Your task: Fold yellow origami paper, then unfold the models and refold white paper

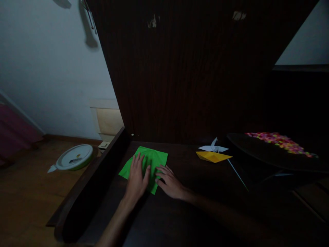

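Note:
A square of green paper [156,157] lies on the dark wooden desk, its corners turned at an angle to me. My left hand [138,175] rests on the paper's left part, fingers stretched out and thumb apart. At the paper's right edge is my right hand [168,181], its fingers spread loosely with the tips on the sheet. Neither hand grips anything. Part of the paper is hidden under my hands.
To the right lie a folded yellow paper boat [214,156] and a white origami crane [213,147], near a thin stick [239,176]. Farther right, small colourful pieces [282,142] cover a dark surface. A raised side board [89,188] edges the desk; a round white-lidded container [74,157] stands beyond.

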### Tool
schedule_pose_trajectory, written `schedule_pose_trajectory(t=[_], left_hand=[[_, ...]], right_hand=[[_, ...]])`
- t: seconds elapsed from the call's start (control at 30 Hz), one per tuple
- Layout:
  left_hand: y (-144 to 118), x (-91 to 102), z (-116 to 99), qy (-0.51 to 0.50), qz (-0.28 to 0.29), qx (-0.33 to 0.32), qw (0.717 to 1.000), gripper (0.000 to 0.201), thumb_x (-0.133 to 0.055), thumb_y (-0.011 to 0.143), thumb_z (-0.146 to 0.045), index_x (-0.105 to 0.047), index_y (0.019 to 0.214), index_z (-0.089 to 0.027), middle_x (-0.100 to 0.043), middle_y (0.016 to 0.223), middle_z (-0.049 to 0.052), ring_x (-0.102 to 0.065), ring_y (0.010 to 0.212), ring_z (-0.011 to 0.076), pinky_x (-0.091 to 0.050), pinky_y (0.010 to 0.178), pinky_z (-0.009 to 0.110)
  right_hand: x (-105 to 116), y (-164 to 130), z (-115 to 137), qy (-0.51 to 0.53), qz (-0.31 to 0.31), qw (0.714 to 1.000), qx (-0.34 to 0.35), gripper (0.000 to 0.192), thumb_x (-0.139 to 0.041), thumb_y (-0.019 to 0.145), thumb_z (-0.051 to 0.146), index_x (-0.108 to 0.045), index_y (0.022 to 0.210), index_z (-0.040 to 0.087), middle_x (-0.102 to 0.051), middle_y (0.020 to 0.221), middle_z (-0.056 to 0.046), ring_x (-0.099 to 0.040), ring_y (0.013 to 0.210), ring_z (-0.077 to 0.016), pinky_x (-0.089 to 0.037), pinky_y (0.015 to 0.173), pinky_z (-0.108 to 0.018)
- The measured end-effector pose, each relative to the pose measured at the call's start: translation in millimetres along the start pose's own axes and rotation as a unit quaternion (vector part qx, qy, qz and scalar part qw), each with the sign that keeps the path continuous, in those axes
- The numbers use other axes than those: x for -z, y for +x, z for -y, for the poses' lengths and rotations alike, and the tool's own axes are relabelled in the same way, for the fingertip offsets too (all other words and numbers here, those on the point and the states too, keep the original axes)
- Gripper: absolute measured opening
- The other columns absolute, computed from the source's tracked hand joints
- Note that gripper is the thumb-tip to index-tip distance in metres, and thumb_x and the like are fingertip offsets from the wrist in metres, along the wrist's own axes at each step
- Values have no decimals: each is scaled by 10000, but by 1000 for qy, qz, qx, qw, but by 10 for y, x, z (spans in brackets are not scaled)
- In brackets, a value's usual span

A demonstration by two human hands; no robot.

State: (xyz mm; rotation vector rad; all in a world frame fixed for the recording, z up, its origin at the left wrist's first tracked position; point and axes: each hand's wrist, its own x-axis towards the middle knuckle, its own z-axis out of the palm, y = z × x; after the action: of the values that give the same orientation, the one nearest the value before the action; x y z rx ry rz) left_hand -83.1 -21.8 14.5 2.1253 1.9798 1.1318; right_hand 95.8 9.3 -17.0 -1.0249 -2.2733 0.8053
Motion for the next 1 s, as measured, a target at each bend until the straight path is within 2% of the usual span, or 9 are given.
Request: schedule_pose_trajectory(t=[0.07,0.1,0.2,0.3,0.43,0.57,0.7,0.8,1.0], left_hand=[[178,-176,-11,88,121,47,988,588,-382,964,-431,-343,1462,-120,-304,1557,145,-151,1459,333,-264,1138,525],[259,-263,-13,106,139,66,982,609,-383,959,-457,-352,1465,-118,-307,1553,154,-158,1451,368,-241,1132,559],[430,-466,10,144,152,117,971,717,-387,930,-538,-344,1472,-71,-294,1537,228,-145,1420,474,-163,1087,676],[514,-545,84,180,150,163,958,779,-384,895,-606,-332,1485,-99,-231,1558,231,-88,1415,508,-48,1053,738],[603,-528,202,205,147,205,946,868,-388,825,-707,-368,1472,-128,-215,1568,223,-73,1410,525,-25,1029,758],[729,-533,272,212,146,230,938,931,-433,787,-718,-410,1433,-48,-232,1545,275,-118,1409,514,-60,1070,704],[861,-592,311,215,130,249,935,997,-356,816,-739,-351,1434,43,-210,1529,326,-124,1419,488,-89,1091,663],[941,-631,343,220,112,254,935,1021,-335,827,-739,-283,1456,64,-196,1531,329,-122,1423,479,-93,1098,650],[1059,-677,411,218,105,258,935,1081,-371,787,-766,-209,1489,40,-211,1541,297,-132,1422,478,-83,1101,657]], right_hand=[[23,-14,25,48,-22,999,11,234,-583,889,284,-722,1076,259,-623,1301,-72,-423,1345,-281,-207,1149,-554],[52,-28,43,73,-38,997,14,210,-593,881,277,-735,1035,280,-643,1272,-58,-439,1332,-284,-202,1146,-567],[236,-107,77,133,-92,987,24,189,-616,850,239,-750,957,322,-670,1223,-16,-479,1291,-281,-194,1141,-581],[554,-245,17,130,-159,978,16,158,-647,814,226,-757,891,309,-692,1167,-27,-491,1259,-299,-264,1102,-582],[1043,-490,-242,27,-287,957,-7,127,-619,831,260,-743,842,286,-716,1065,-48,-554,1148,-298,-377,1014,-543],[1426,-702,-535,-86,-375,922,-32,176,-569,848,330,-718,808,245,-719,970,-73,-608,1011,-282,-422,948,-493],[1670,-814,-701,-160,-406,899,-36,211,-535,847,365,-705,810,246,-714,974,-75,-598,990,-284,-434,909,-467],[1798,-853,-788,-201,-406,890,-51,221,-514,836,364,-700,825,244,-710,979,-81,-585,983,-292,-431,900,-465],[1853,-907,-1048,-271,-380,880,-87,217,-503,794,340,-685,846,233,-702,966,-94,-575,951,-299,-432,864,-459]])
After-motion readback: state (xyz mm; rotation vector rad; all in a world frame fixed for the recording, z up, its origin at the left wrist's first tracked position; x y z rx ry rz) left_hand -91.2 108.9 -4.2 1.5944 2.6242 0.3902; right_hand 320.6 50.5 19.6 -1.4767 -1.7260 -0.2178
